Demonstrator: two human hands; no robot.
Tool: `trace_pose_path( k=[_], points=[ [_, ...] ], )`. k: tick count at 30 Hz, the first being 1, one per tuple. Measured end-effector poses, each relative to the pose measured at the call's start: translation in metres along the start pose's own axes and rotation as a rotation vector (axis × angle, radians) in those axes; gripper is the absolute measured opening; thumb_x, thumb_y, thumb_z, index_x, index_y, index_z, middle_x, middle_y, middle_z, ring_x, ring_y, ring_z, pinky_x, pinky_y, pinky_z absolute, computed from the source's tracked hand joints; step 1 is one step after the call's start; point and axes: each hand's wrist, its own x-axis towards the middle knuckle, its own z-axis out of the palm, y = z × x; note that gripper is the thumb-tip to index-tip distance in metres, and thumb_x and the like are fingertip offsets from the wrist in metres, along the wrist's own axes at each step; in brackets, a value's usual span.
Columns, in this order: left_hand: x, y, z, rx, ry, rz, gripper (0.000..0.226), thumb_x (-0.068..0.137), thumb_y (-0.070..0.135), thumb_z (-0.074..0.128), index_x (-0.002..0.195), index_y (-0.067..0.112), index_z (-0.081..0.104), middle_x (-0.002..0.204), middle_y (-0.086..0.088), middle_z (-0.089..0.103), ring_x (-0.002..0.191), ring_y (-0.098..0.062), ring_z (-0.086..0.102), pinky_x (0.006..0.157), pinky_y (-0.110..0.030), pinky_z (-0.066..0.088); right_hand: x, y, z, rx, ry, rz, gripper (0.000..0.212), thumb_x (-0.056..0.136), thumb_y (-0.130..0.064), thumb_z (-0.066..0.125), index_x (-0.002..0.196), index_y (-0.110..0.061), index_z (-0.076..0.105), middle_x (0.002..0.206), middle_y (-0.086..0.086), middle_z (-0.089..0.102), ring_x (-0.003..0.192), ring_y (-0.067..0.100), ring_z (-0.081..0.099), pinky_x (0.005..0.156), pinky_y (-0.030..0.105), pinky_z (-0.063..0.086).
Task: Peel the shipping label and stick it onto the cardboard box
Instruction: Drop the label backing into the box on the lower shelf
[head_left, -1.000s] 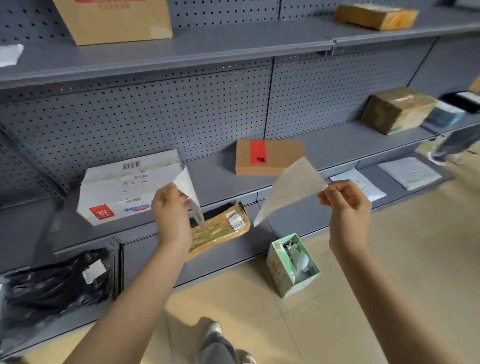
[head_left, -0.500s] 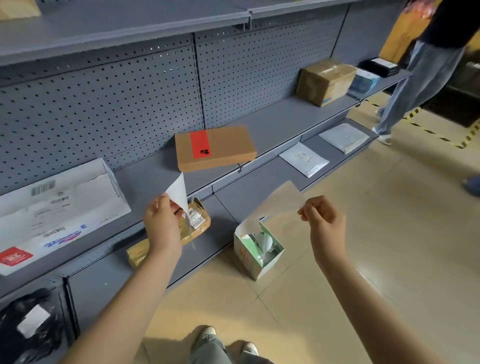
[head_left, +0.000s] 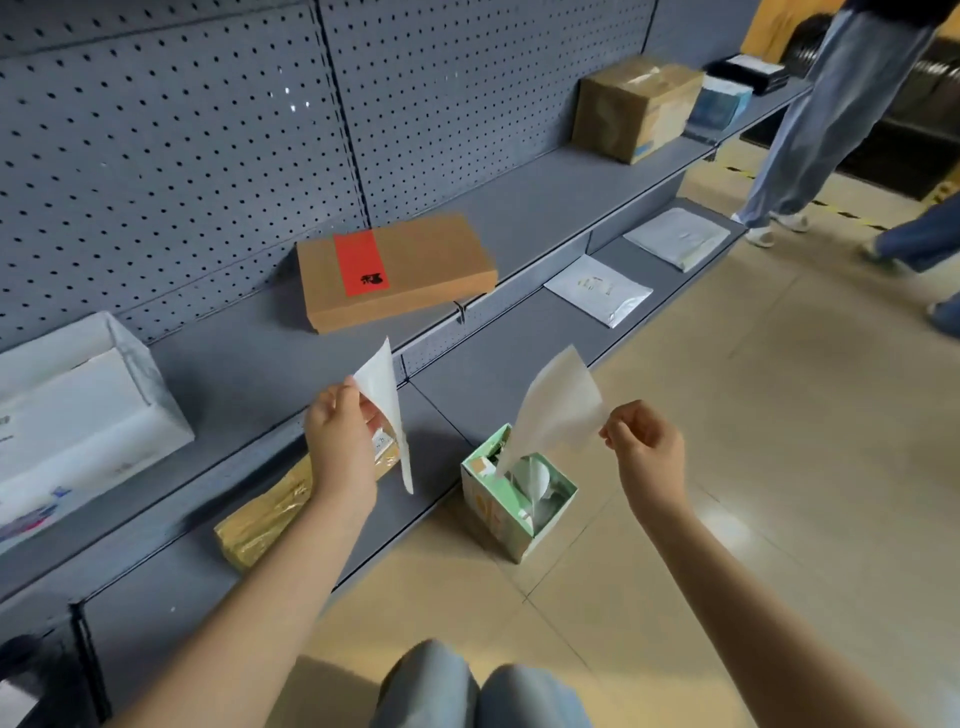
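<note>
My left hand (head_left: 337, 441) pinches a curled white shipping label (head_left: 387, 400) by its upper edge, and the label hangs down in front of the lower shelf. My right hand (head_left: 647, 447) pinches a thin, slightly see-through backing sheet (head_left: 558, 410), whose lower tip points into the open green carton (head_left: 498, 509) on the floor. The two sheets are apart. A flat cardboard box (head_left: 415, 270) with a red strip lies on the grey shelf beyond both hands.
On the left of the shelf (head_left: 545, 208) is a white mailer box (head_left: 78, 415); a gold-taped parcel (head_left: 265, 514) lies on the lower shelf. White envelopes (head_left: 597, 288) lie to the right. A brown carton (head_left: 634, 109) stands far right. A person's legs (head_left: 831, 119) stand on the tiled floor.
The view has swung to the right and down. My right hand has lowered the backing sheet until its tip is at the green carton. My left hand still holds the label.
</note>
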Motion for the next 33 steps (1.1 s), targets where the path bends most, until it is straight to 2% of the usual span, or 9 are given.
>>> trace_pose_path(
  k=[5, 9, 11, 17, 22, 24, 27, 31, 33],
  points=[
    [0.020, -0.058, 0.007, -0.020, 0.009, -0.030, 0.020, 0.096, 0.016, 0.046, 0.079, 0.022, 0.053, 0.086, -0.005, 0.059, 0.079, -0.017, 0.057, 0.072, -0.028, 0.050, 0.024, 0.080, 0.029, -0.099, -0.017, 0.012, 0.012, 0.074, -0.004, 0.050, 0.066, -0.010, 0.057, 0.068, 0.014, 0.060, 0.060, 0.019, 0.047, 0.054, 0.027, 0.037],
    [0.042, -0.101, 0.010, 0.003, -0.015, -0.041, 0.021, 0.097, 0.016, 0.046, 0.079, 0.020, 0.054, 0.083, -0.004, 0.059, 0.078, -0.017, 0.056, 0.070, -0.027, 0.050, 0.048, 0.134, 0.051, -0.228, -0.041, 0.005, 0.014, 0.078, -0.005, 0.052, 0.067, -0.011, 0.056, 0.059, 0.002, 0.051, 0.055, 0.017, 0.041, 0.051, 0.027, 0.034],
    [0.055, -0.122, 0.012, 0.029, -0.027, -0.035, 0.020, 0.097, 0.017, 0.046, 0.080, 0.020, 0.056, 0.084, -0.005, 0.061, 0.081, -0.020, 0.058, 0.075, -0.032, 0.051, 0.061, 0.160, 0.061, -0.320, -0.054, -0.029, 0.011, 0.078, -0.005, 0.052, 0.068, -0.008, 0.055, 0.059, 0.005, 0.053, 0.057, 0.019, 0.042, 0.053, 0.029, 0.035],
    [0.088, -0.179, 0.017, 0.037, -0.075, -0.072, 0.019, 0.098, 0.017, 0.045, 0.084, 0.021, 0.057, 0.088, -0.005, 0.062, 0.080, -0.015, 0.060, 0.078, -0.030, 0.050, 0.099, 0.231, 0.094, -0.664, -0.214, -0.216, 0.018, 0.073, -0.001, 0.056, 0.063, -0.011, 0.044, 0.064, 0.005, 0.047, 0.057, 0.030, 0.041, 0.049, 0.031, 0.030],
    [0.109, -0.221, 0.016, 0.075, -0.079, -0.055, 0.019, 0.097, 0.017, 0.046, 0.082, 0.018, 0.056, 0.089, -0.008, 0.060, 0.079, -0.015, 0.060, 0.075, -0.027, 0.051, 0.119, 0.285, 0.134, -0.981, -0.400, -0.346, 0.006, 0.086, -0.010, 0.052, 0.083, -0.006, 0.056, 0.084, 0.013, 0.059, 0.082, 0.032, 0.055, 0.056, 0.029, 0.034],
    [0.114, -0.233, 0.012, 0.076, -0.077, -0.068, 0.018, 0.097, 0.017, 0.047, 0.081, 0.018, 0.056, 0.089, -0.008, 0.060, 0.080, -0.016, 0.060, 0.074, -0.026, 0.050, 0.118, 0.301, 0.148, -1.121, -0.435, -0.367, 0.015, 0.088, -0.010, 0.048, 0.096, -0.004, 0.059, 0.094, 0.013, 0.062, 0.094, 0.032, 0.056, 0.059, 0.032, 0.040],
    [0.120, -0.246, 0.006, 0.073, -0.075, -0.087, 0.017, 0.097, 0.018, 0.047, 0.084, 0.019, 0.058, 0.097, -0.010, 0.062, 0.084, -0.017, 0.061, 0.076, -0.028, 0.050, 0.112, 0.316, 0.161, -1.232, -0.459, -0.372, 0.022, 0.087, -0.004, 0.047, 0.104, -0.002, 0.061, 0.095, 0.015, 0.065, 0.090, 0.034, 0.059, 0.066, 0.037, 0.048],
    [0.124, -0.257, 0.000, 0.069, -0.067, -0.097, 0.016, 0.097, 0.019, 0.047, 0.086, 0.018, 0.059, 0.096, -0.011, 0.063, 0.086, -0.019, 0.061, 0.077, -0.030, 0.051, 0.107, 0.325, 0.169, -1.306, -0.496, -0.255, 0.012, 0.087, 0.001, 0.043, 0.086, -0.004, 0.053, 0.072, 0.007, 0.049, 0.081, 0.031, 0.057, 0.072, 0.036, 0.049],
    [0.121, -0.259, -0.001, 0.066, -0.060, -0.111, 0.017, 0.097, 0.017, 0.046, 0.085, 0.017, 0.059, 0.093, -0.010, 0.062, 0.085, -0.018, 0.061, 0.078, -0.030, 0.051, 0.102, 0.326, 0.172, -1.277, -0.500, -0.139, 0.017, 0.088, 0.002, 0.038, 0.095, -0.002, 0.054, 0.083, 0.013, 0.056, 0.090, 0.035, 0.060, 0.072, 0.036, 0.047]
  ],
)
